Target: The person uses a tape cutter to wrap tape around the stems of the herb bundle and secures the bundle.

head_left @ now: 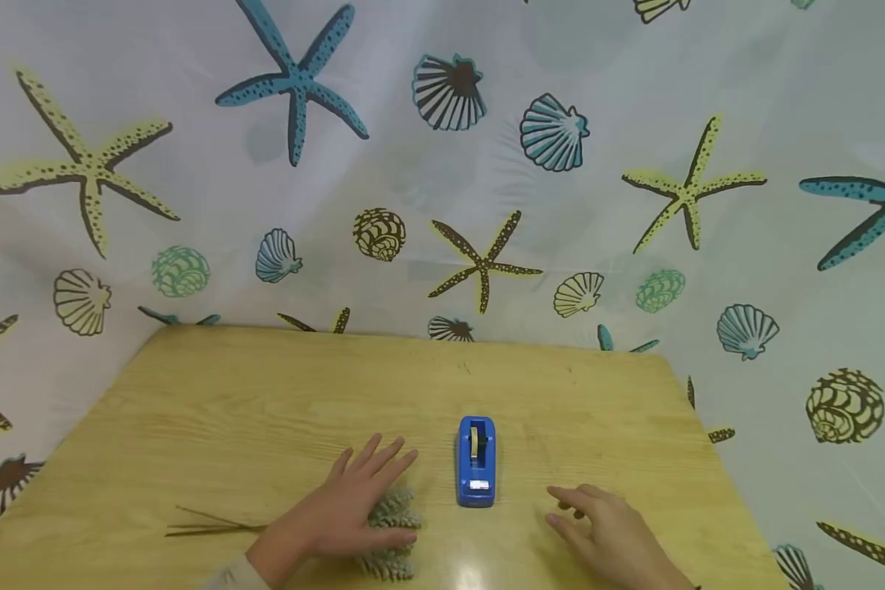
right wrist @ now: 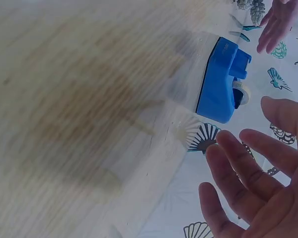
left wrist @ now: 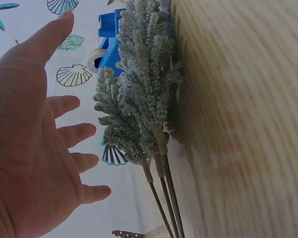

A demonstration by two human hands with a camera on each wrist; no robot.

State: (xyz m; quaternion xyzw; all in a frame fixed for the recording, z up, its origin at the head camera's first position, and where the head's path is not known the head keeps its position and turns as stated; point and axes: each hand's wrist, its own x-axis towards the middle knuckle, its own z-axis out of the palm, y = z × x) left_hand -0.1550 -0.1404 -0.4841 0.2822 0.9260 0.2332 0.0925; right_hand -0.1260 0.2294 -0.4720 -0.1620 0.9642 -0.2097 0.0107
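The worktop [head_left: 265, 393] is yellowish wood with visible grain, a nearly straight far edge and rounded far corners; a few small dark marks show toward that edge, and a bright reflection shines near the front. On it stands a blue tape dispenser [head_left: 476, 475], long side running front to back, with a roll of tape [head_left: 474, 442] seated in it. Just left, apart from the dispenser, lie grey-green sprigs [left wrist: 149, 69], knobbly heads toward it, thin brown stems [head_left: 214, 528] pointing left.

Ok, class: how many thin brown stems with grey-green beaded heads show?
3: in the left wrist view, left stem, middle stem and right stem, beside the left hand; more may be hidden.
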